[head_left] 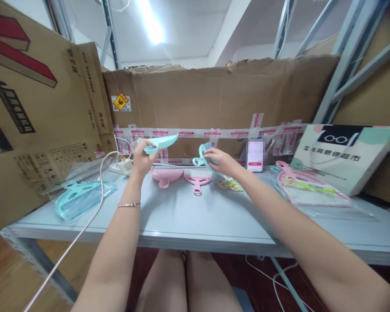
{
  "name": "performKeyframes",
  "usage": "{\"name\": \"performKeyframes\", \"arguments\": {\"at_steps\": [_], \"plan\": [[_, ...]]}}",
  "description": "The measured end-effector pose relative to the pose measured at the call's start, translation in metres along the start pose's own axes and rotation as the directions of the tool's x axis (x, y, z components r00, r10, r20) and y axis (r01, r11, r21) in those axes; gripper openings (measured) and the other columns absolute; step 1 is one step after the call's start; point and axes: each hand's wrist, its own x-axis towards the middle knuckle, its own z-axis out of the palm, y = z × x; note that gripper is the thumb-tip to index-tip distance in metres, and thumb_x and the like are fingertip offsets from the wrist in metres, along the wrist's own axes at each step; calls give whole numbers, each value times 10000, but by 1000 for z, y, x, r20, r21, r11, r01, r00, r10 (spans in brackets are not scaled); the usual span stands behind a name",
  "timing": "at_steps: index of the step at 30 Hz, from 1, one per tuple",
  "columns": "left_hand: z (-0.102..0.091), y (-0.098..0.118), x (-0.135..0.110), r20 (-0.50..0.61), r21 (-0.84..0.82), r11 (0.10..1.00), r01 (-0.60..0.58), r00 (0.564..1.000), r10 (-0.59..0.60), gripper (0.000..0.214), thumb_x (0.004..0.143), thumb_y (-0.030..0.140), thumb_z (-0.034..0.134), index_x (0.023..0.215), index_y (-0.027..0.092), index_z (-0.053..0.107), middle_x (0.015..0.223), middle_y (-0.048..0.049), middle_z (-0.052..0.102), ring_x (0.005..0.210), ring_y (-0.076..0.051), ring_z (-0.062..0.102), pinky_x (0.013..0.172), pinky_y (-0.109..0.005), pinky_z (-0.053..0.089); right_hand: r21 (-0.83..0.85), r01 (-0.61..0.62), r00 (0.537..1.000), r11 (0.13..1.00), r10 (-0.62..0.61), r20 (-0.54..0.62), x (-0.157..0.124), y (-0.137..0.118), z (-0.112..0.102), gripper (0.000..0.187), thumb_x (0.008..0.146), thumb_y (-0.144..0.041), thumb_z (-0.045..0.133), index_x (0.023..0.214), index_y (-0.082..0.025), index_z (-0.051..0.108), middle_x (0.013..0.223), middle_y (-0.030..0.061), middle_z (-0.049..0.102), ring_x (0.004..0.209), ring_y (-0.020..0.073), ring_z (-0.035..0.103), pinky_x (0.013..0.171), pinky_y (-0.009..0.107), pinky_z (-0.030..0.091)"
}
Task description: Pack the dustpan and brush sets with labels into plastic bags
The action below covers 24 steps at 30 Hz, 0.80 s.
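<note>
My left hand [144, 152] is closed on a turquoise dustpan [162, 142], raised above the table and tilted. My right hand [218, 158] grips a turquoise hand brush [200, 156], also in the air, its ring-shaped handle end pointing left. Below them on the table lie a pink dustpan [169, 174] and, touching or close beside it, a pink hand brush [197, 177] with white bristles pointing back. A small printed card or packet [230, 185] in yellow and green sits under my right forearm.
A bagged turquoise set [84, 197] lies left; a bagged pink set [312, 186] lies right before a white-and-green box [341, 156]. A phone [255, 155] leans on the cardboard [214, 99]. A white cable [99, 203] runs from a power strip [124, 165] over the table edge.
</note>
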Motion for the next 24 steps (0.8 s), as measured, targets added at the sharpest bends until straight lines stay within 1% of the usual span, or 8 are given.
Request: {"name": "performKeyframes", "arguments": {"at_steps": [2,5,8,12,16,19,21,24], "plan": [[4,-9,-3,179,115,993,-22,984,1,168,575,201,712,625,192,552,692,14,519,682,-135,483,662,-228,401,-94,50,976,994,-29,215,1,10,12,254,743,-100,499,859,-214,694,1019,74,634,889,192,583,779,295,423],[12,-22,-10,370,238,970,56,918,-144,132,552,165,661,542,192,532,604,29,488,613,-130,436,614,-222,374,-240,136,916,961,-30,400,-2,17,31,279,748,-73,503,854,-217,718,1022,84,651,838,186,596,717,275,397],[15,-36,-17,447,328,931,162,841,-304,95,511,137,634,516,199,563,527,37,494,539,-129,425,546,-222,354,-281,167,878,945,-13,479,-7,20,45,274,768,-100,520,897,-226,726,994,89,661,794,181,605,671,261,384],[12,-50,-21,533,356,913,199,759,-373,179,426,56,606,509,212,634,441,39,526,446,-128,436,494,-227,355,-156,26,882,987,51,469,-14,21,58,353,730,-121,577,1023,-278,698,1040,35,672,883,190,617,718,237,414],[11,-56,-19,562,361,914,187,738,-373,255,416,50,586,563,238,675,555,8,624,546,-169,538,581,-240,432,-53,-141,947,989,150,283,-20,23,53,522,743,-85,500,1231,-252,576,1215,61,612,1058,219,581,868,304,432],[14,-53,-17,483,362,922,137,819,-311,314,470,63,569,696,231,707,765,-46,676,768,-220,600,781,-284,455,-57,-267,961,962,271,61,-38,39,23,439,797,-107,422,1177,-230,603,1199,71,620,1099,207,562,950,364,404],[18,-51,-16,424,345,933,103,870,-253,314,524,80,560,758,221,715,870,-74,671,886,-241,592,893,-323,423,-129,-422,906,897,411,-101,-62,60,-8,347,801,-153,448,1087,-194,640,1133,101,646,1074,221,572,956,390,399],[22,-47,-17,420,274,958,87,885,-200,255,612,123,553,778,225,717,922,-74,658,934,-240,576,960,-349,388,-316,-693,720,648,597,-355,-115,92,-57,307,749,-313,591,963,-105,663,1039,229,644,986,300,593,860,433,428]]}}
